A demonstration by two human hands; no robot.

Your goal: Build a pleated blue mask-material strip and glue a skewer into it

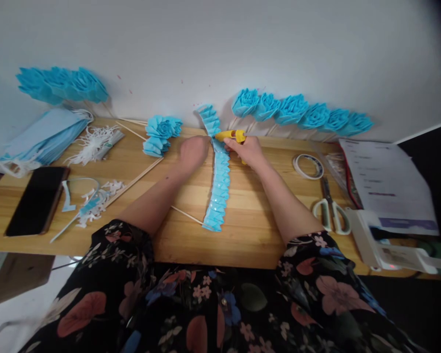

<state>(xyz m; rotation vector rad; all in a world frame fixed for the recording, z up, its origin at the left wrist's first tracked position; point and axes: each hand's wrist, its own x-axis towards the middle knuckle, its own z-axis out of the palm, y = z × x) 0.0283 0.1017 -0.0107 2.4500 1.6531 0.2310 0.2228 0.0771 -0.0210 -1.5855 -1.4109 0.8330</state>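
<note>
A long, pleated light-blue strip (218, 186) lies down the middle of the table, its upper end curling toward the wall and shiny spots along its folds. My left hand (194, 152) is closed at the strip's left edge, pinching it near the upper part; its fingertips are partly hidden. In my right hand (249, 149) is a yellow glue gun (238, 135), its tip pointing left onto the strip close to my left fingers. A thin wooden stick (187, 214) reaches the strip's lower end. Left of my left hand lie several blue flowers (159, 128).
Blue flowers on sticks lean on the wall at left (62, 84) and right (292, 109). Face masks (51, 137), white cords (93, 142), a phone (38, 201) and scraps (99, 201) lie left. At right are tape (308, 166), scissors (330, 208) and a white power strip (375, 245).
</note>
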